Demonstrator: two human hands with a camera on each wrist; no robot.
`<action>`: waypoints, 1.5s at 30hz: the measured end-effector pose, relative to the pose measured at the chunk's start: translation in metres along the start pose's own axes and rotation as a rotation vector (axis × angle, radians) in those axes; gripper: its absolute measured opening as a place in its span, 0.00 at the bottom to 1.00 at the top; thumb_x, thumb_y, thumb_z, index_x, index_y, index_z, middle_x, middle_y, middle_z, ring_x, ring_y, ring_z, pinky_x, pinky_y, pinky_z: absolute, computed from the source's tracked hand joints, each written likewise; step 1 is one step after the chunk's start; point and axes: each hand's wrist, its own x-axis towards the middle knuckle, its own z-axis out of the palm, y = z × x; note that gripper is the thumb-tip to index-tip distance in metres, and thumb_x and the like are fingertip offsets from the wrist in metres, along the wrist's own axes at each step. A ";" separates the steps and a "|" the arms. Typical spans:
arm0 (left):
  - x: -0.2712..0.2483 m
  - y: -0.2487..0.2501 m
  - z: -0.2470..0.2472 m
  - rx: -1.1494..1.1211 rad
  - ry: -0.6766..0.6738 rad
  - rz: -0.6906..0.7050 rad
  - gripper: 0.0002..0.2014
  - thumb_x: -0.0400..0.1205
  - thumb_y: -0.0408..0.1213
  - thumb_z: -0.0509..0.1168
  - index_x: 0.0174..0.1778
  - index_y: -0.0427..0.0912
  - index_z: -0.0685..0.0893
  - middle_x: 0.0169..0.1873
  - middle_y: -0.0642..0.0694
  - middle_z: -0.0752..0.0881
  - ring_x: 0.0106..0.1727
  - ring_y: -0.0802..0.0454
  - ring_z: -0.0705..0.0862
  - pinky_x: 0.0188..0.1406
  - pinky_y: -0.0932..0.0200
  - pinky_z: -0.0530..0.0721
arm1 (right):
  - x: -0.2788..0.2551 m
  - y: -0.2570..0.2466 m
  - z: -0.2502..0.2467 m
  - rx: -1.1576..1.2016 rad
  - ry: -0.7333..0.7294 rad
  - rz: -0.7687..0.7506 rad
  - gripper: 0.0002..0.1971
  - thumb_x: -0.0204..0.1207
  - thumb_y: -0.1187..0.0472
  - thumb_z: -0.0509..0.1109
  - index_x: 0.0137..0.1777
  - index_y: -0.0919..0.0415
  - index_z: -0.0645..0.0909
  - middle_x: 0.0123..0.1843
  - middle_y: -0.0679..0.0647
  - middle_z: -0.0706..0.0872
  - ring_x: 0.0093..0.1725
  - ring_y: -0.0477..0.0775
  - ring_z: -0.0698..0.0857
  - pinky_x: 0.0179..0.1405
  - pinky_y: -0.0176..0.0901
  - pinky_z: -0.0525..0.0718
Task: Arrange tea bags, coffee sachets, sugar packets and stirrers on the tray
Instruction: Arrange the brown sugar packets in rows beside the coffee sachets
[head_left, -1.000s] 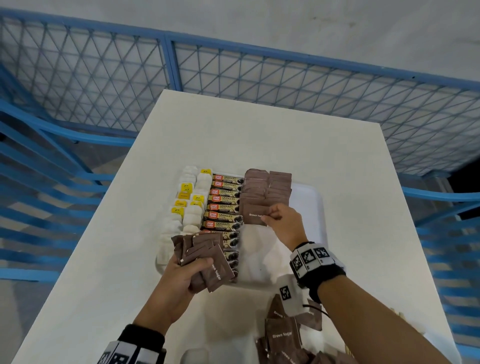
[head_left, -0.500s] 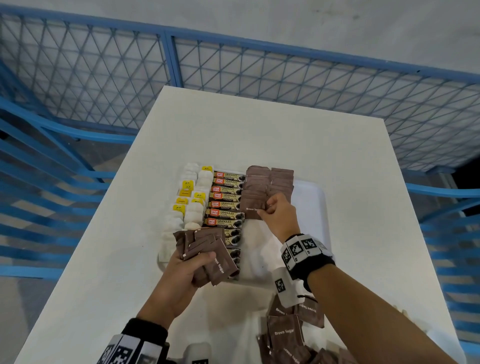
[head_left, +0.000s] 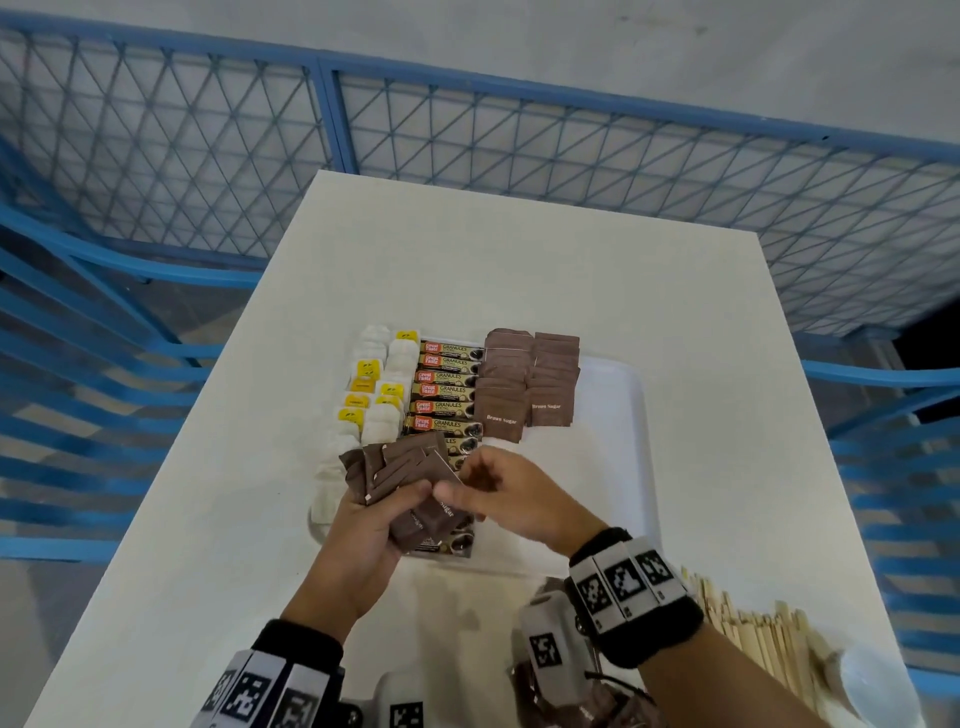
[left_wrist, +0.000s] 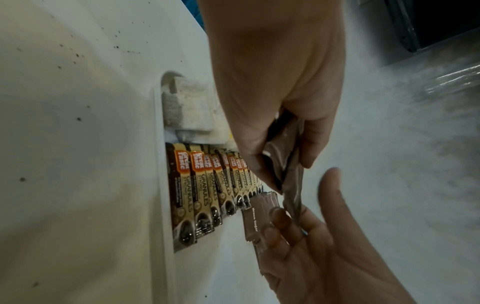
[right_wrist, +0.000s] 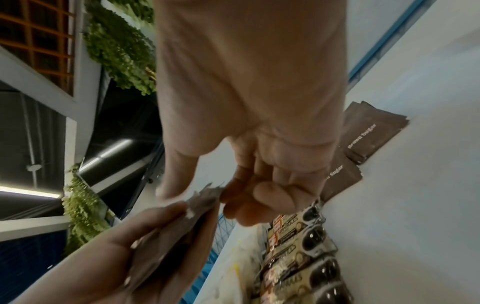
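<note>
- My left hand (head_left: 363, 525) gripped a loose fan of brown sugar packets (head_left: 400, 467), thumb across the top, fingers curled beneath; the fan hung just above the near end of the tray (head_left: 631, 415).
- My right hand (head_left: 511, 493) pinched one packet at the fan's edge, thumb on one face and fingertips (left_wrist: 279, 216) on the other. Whether it had come free of the fan I could not tell.
- I judged the packets light, thin and limp: paper skins with loose grains inside, so they would bend and slip over each other. The serrated end seam looked the stiffest part, and I thought it the best place to pinch.
- A flat pinch near one short edge should let the rest of the packet hang and lie down cleanly.
- Beyond my grip, two rows of laid packets (head_left: 527, 382) sat overlapped on the tray, with bare tray on the near side of them.
- Left of those rows lay the coffee sachets (head_left: 447, 387), then the tea bags (head_left: 371, 395).
- The wooden stirrers (head_left: 753, 634) lay on the table (head_left: 519, 249) behind my right wrist, not yet on the tray.
- Squeezing the fan harder risked creasing it; loosening risked spilling packets.
</note>
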 end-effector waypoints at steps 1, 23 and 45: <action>0.000 0.000 0.000 -0.005 -0.008 0.002 0.16 0.70 0.26 0.71 0.54 0.39 0.84 0.43 0.40 0.91 0.45 0.44 0.90 0.38 0.50 0.90 | -0.002 0.003 0.003 0.008 -0.008 -0.003 0.13 0.66 0.50 0.78 0.38 0.53 0.76 0.35 0.48 0.82 0.35 0.46 0.79 0.36 0.36 0.77; -0.004 -0.003 -0.001 -0.028 0.063 -0.047 0.13 0.80 0.22 0.59 0.52 0.41 0.83 0.34 0.49 0.91 0.35 0.56 0.90 0.28 0.58 0.88 | 0.011 0.041 -0.085 -0.167 0.526 0.099 0.09 0.72 0.66 0.74 0.51 0.59 0.82 0.43 0.52 0.84 0.42 0.53 0.83 0.42 0.38 0.83; 0.001 -0.004 -0.004 -0.008 0.057 -0.052 0.12 0.80 0.23 0.60 0.52 0.42 0.83 0.35 0.48 0.91 0.35 0.55 0.90 0.27 0.58 0.87 | 0.050 0.052 -0.090 -0.461 0.659 -0.004 0.22 0.68 0.66 0.75 0.60 0.62 0.72 0.54 0.56 0.72 0.54 0.59 0.78 0.55 0.45 0.78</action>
